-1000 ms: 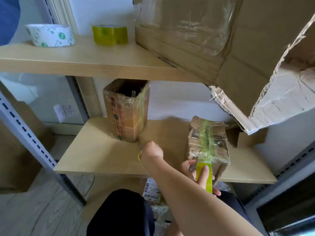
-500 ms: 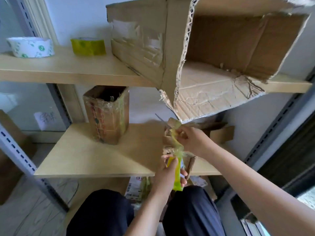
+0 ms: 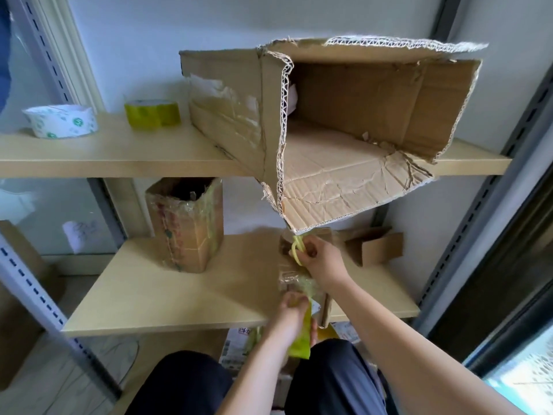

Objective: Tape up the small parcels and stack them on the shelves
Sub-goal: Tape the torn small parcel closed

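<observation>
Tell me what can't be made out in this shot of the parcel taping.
Head view:
- Small parcel: blurred and largely covered by the right hand and left hand, so its seams are unreadable.
- Yellow tape: its roll is not visible.
- Big torn carton: hides the wall behind it.
- Printed packets below the lower shelf: blocked by the shelf and the knees.

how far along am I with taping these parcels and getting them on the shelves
Done: one taped parcel already stands on the lower shelf. In hand: a second small parcel sits at that shelf's front edge; your right hand pinches yellow-green tape at its top while your left hand holds the tape low. Left: finishing this wrap and placing it. Further parcels can't be made out.
</observation>
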The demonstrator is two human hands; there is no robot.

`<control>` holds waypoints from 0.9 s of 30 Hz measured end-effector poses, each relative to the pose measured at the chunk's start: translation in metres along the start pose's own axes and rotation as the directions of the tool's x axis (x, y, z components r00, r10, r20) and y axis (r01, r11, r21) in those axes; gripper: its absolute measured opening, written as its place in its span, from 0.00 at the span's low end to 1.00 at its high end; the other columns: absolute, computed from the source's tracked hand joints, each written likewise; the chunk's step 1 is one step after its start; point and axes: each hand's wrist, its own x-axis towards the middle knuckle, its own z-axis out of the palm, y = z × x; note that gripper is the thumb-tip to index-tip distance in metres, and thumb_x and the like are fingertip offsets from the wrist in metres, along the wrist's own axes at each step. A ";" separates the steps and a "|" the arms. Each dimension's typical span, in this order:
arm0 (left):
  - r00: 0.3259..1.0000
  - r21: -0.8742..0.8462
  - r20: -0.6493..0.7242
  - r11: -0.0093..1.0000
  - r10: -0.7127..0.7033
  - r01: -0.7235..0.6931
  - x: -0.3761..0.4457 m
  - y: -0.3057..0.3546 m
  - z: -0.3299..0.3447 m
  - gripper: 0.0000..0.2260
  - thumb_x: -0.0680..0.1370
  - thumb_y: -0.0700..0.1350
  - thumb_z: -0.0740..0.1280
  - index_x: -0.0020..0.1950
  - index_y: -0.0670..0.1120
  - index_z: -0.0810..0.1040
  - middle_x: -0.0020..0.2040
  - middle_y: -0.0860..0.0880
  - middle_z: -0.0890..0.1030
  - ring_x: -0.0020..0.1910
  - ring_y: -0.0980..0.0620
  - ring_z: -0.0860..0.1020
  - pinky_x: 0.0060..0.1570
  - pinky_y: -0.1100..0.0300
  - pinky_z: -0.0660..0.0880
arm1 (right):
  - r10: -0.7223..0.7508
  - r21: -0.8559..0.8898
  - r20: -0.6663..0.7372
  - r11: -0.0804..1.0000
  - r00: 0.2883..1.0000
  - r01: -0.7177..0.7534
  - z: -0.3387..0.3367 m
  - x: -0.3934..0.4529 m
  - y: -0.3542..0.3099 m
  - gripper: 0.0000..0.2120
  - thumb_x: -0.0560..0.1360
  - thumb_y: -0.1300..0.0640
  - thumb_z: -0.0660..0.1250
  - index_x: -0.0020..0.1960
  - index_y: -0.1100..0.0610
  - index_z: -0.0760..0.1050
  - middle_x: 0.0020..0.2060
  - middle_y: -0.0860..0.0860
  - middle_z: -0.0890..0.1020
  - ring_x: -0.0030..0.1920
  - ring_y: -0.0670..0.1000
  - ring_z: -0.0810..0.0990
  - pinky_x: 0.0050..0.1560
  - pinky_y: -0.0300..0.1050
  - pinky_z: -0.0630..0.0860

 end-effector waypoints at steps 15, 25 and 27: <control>0.989 -0.258 0.145 0.965 -0.008 0.046 -0.007 0.006 -0.008 0.08 0.84 0.44 0.62 0.61 0.42 0.71 0.34 0.41 0.82 0.23 0.49 0.71 0.24 0.61 0.70 | 0.406 -0.564 0.713 0.816 0.571 0.124 -0.143 -0.051 -0.010 0.41 0.55 0.18 0.62 0.53 0.47 0.78 0.52 0.48 0.81 0.49 0.51 0.84 0.48 0.44 0.84; 0.988 -0.233 0.149 0.969 -0.040 0.075 -0.004 0.003 -0.012 0.09 0.84 0.44 0.62 0.62 0.42 0.72 0.37 0.41 0.84 0.24 0.48 0.71 0.25 0.59 0.71 | 0.454 -0.415 0.781 0.890 0.429 -0.187 -0.109 -0.027 -0.008 0.34 0.63 0.27 0.70 0.56 0.53 0.84 0.39 0.52 0.74 0.37 0.49 0.70 0.55 0.49 0.82; 0.990 -0.238 0.133 0.969 -0.040 0.071 -0.002 0.001 -0.013 0.09 0.83 0.44 0.63 0.61 0.42 0.72 0.34 0.42 0.82 0.24 0.48 0.71 0.25 0.59 0.71 | 0.410 -0.374 0.794 0.911 0.449 -0.172 -0.103 -0.022 -0.006 0.36 0.59 0.25 0.71 0.54 0.52 0.85 0.40 0.53 0.75 0.42 0.51 0.72 0.55 0.47 0.82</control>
